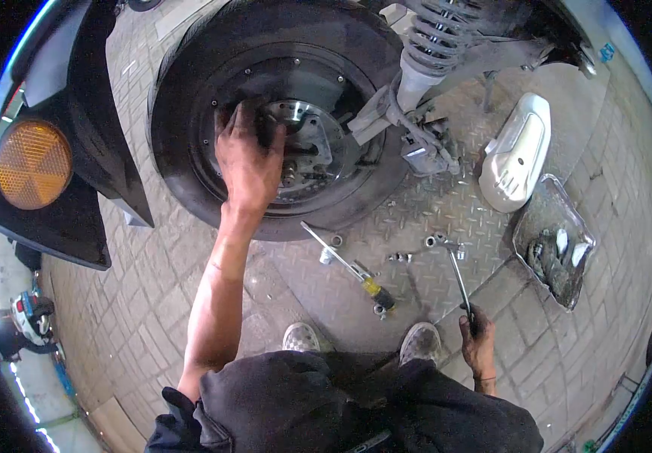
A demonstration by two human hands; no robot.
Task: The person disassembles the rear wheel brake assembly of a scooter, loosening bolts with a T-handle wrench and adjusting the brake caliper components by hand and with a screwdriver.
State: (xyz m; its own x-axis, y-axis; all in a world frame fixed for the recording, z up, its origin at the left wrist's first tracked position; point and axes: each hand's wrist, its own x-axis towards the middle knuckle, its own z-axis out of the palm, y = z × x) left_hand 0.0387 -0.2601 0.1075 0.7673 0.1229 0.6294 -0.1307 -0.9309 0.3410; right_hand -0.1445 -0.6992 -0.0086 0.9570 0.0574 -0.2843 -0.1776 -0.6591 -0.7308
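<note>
My left hand (pixel 249 162) is at the wheel (pixel 179 151), beside the shiny brake disc (pixel 296 112); its fingers are curled and dark, and I cannot make out what, if anything, is between them. Low on the right, my right hand (pixel 478 340) grips the end of a long metal wrench (pixel 459 275), whose head rests near small metal parts on the patterned metal plate. A screwdriver (pixel 371 287) with a yellow and black handle lies between my hands, near several sockets (pixel 336 241).
A coil spring (pixel 438 38) and a caliper (pixel 425 155) hang right of the wheel. Further right are a white cover (pixel 518 155) and a metal tray (pixel 517 234) holding dark gloves. An orange reflector (pixel 35 164) on a black panel stands at left. My shoes are below.
</note>
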